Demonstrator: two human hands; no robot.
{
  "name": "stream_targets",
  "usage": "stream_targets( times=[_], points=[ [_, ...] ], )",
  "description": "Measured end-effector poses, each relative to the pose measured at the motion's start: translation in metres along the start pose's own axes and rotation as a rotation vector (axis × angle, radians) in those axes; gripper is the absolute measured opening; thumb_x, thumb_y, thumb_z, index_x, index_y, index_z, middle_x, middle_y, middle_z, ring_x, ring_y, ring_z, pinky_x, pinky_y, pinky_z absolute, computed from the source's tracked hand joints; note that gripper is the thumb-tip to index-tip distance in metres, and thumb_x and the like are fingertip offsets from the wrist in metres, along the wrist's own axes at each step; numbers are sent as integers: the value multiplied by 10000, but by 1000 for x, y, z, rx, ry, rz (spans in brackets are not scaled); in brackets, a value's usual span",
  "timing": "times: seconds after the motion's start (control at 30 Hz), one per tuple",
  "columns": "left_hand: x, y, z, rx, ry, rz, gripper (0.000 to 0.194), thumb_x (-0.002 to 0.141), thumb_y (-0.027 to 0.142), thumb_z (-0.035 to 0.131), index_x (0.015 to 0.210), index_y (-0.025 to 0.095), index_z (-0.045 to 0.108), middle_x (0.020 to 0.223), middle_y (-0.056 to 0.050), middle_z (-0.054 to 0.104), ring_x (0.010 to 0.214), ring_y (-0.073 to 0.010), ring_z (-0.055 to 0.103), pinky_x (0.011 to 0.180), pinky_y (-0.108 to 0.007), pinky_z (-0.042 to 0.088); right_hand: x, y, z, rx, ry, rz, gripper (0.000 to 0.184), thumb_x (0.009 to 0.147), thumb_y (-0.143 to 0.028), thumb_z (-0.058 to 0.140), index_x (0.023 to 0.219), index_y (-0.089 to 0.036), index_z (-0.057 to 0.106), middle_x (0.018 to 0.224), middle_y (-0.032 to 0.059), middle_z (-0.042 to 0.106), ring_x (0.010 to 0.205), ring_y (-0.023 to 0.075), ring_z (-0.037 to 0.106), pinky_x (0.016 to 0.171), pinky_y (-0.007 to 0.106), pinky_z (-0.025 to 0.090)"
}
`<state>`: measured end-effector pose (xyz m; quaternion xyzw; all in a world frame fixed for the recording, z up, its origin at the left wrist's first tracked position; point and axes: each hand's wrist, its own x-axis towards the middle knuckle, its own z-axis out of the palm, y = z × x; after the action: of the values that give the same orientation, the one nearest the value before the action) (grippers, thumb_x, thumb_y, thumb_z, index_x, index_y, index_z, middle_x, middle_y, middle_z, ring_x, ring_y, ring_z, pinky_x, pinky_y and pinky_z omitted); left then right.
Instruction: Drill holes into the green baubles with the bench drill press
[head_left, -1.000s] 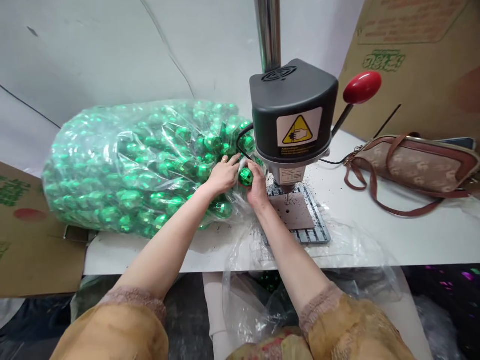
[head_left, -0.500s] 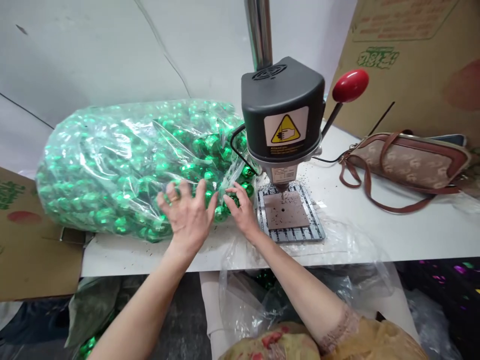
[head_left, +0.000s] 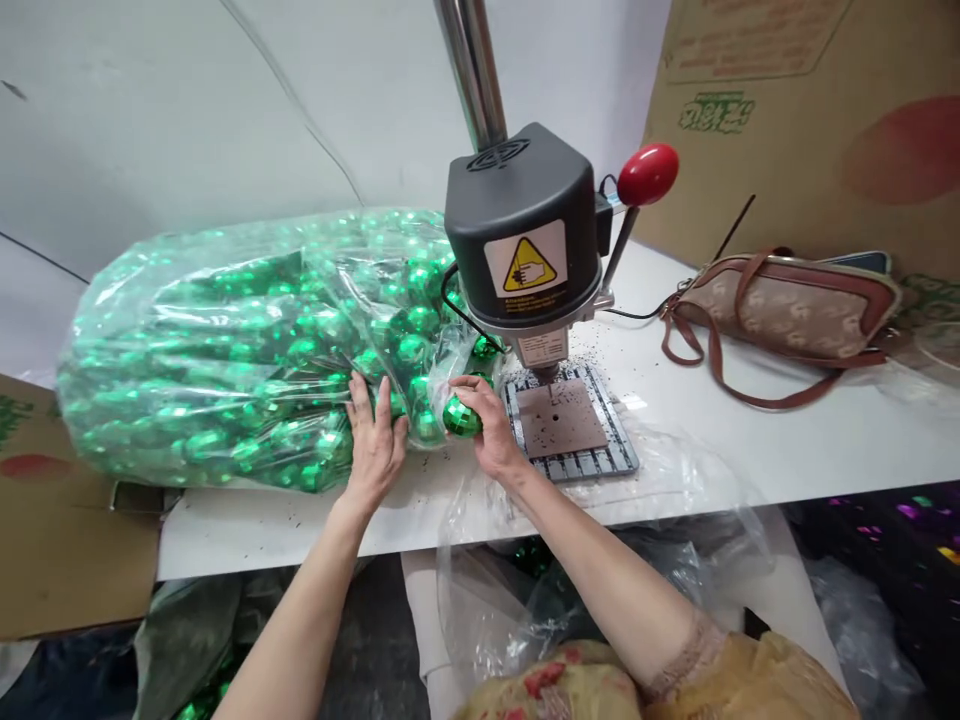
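Observation:
A large clear plastic bag (head_left: pixel 225 350) full of shiny green mirrored balls lies on its side along the table. My left hand (head_left: pixel 375 440) rests on the front of the bag near its mouth, fingers spread and pressing the plastic. At the bag's mouth, my right hand (head_left: pixel 491 425) has its fingers wrapped round one green faceted ball (head_left: pixel 462 416). Just right of that hand stands a small drill press (head_left: pixel 525 225) with a red-knobbed lever (head_left: pixel 649 175). Under its bit, a brown board (head_left: pixel 562 420) with a dark hole lies on the slotted metal base (head_left: pixel 622 455).
Dark shavings lie around the drill base. A patterned handbag (head_left: pixel 787 305) with brown straps sits on the right of the white table (head_left: pixel 712 430). Cardboard boxes (head_left: pixel 772 60) stand at both sides. Loose clear plastic (head_left: pixel 495 610) hangs over the front edge, across my lap.
My right hand has closed round a green ball at the bag's mouth. My left hand has come down from a raised, spread pose onto the bag. The view has shifted slightly.

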<state>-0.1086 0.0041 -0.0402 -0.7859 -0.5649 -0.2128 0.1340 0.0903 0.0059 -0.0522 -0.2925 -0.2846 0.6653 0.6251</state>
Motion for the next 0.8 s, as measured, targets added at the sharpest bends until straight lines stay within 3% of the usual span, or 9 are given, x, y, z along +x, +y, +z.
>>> stream_targets(
  times=[0.07,0.13,0.33,0.43,0.57,0.73,0.8],
  points=[
    [-8,-12,5,-32,-70,90,729,1026,361,367,1625,192,-12,1701,-207,-22,1587,-356,8,1236,-622,214,-1,0,-5,-197,-94,-79,392,905,-440,597,1168,-149,606,1192,81,640,1097,171,623,963,413,565],
    [-13,-20,8,-14,-125,127,774,1017,384,386,1621,146,-36,1694,-229,26,1585,-362,31,1235,-628,211,-4,2,-7,-385,-154,-161,382,902,-437,603,1154,-150,613,1203,81,639,1127,178,614,997,431,549],
    [3,-9,9,174,-247,142,549,993,298,388,1536,220,419,1667,-120,276,1578,-398,36,1221,-709,98,-19,13,5,-766,-184,-317,392,907,-445,588,1183,-166,606,1284,92,606,1201,197,582,1060,468,512],
    [4,-4,10,161,-244,147,542,984,280,393,1517,200,450,1650,-120,319,1577,-401,30,1216,-715,97,-26,18,8,-934,-191,-342,393,908,-445,585,1189,-172,604,1306,95,593,1223,205,568,1074,479,502],
    [-7,-7,13,62,-226,159,545,988,288,399,1531,233,417,1640,-126,342,1578,-333,162,1233,-665,157,-29,24,0,-1071,-235,-366,380,914,-443,577,1180,-173,608,1289,93,602,1202,195,579,1054,460,518],
    [-12,-4,19,122,-218,176,367,928,234,506,1235,296,697,1592,-76,438,1569,-363,182,1228,-692,144,-32,30,-5,-1159,-309,-395,393,914,-435,579,1208,-175,597,1308,96,594,1209,198,580,1041,454,531],
    [-15,2,18,105,-123,181,334,926,212,488,1150,273,729,1525,-94,528,1538,-348,293,1229,-673,187,-35,31,-6,-1201,-325,-400,404,913,-435,580,1224,-178,590,1339,101,578,1233,207,570,1053,465,525]
  ],
)
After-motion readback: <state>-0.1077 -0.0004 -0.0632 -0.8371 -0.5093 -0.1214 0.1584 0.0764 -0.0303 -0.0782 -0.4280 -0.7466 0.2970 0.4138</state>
